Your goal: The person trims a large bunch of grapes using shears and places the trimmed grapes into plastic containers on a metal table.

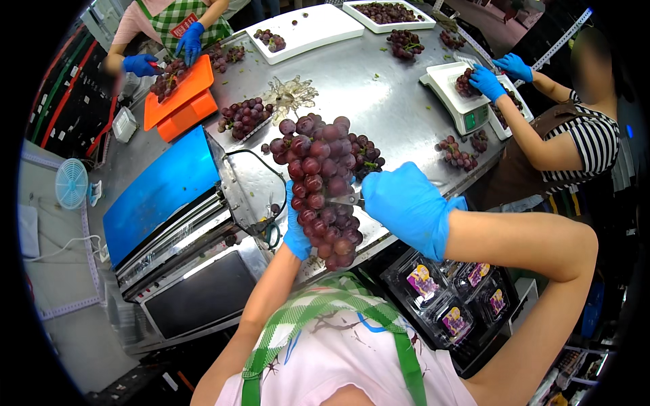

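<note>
A large bunch of red grapes (325, 177) hangs over the near edge of the metal table. My left hand (296, 226), in a blue glove, supports it from behind, its fingers mostly hidden by the grapes. My right hand (406, 208), also gloved in blue, is closed around small scissors (348, 199) whose blades reach into the bunch's right side. Behind the bunch lie more dark grapes (368, 152). Just beyond, to the left, a smaller bunch (246, 117) rests on a white tray, beside a pile of bare grape stems (289, 96).
A blue-covered wrapping machine (167, 188) with a cable stands at left, near an orange scale (180, 101). Gloved co-workers handle grapes at the upper left and at a white scale (452, 96) on the right. A black crate of labelled clear boxes (447, 299) sits below my right arm.
</note>
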The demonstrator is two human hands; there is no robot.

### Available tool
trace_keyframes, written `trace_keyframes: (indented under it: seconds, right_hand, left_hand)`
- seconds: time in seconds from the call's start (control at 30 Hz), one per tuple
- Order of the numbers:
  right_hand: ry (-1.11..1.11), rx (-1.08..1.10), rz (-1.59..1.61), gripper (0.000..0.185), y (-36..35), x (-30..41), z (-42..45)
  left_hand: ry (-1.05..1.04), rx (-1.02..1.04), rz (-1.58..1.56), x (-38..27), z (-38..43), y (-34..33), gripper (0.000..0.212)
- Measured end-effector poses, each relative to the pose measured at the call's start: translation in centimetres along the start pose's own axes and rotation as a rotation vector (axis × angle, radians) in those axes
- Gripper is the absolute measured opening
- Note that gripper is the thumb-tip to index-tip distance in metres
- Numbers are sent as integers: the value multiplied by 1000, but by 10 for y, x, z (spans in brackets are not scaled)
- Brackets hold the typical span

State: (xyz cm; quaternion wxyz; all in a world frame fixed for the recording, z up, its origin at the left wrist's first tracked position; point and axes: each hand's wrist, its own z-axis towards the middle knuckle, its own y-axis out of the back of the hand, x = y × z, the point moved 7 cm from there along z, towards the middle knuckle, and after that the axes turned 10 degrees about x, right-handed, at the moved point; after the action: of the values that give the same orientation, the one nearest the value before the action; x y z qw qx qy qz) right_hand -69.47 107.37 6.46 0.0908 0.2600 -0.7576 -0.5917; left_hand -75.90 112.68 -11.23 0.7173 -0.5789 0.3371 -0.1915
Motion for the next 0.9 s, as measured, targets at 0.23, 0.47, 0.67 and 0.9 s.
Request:
trace_keyframes:
  seconds: [0.23, 0.47, 0.67, 0.9]
  right_hand:
    - [-144, 6, -43, 11, -4, -8, -12]
    - [-174, 81, -139, 11, -3, -11, -12]
    - [-102, 108, -482, 8, 5, 3, -7]
    - [-36, 122, -744, 8, 1, 18, 0]
  left_hand:
    - [-164, 49, 504, 1, 7, -7, 28]
    - [16, -34, 92, 8, 10, -3, 26]
    - [81, -21, 74, 11, 10, 14, 29]
    - [121, -53, -49, 8, 2, -3, 30]
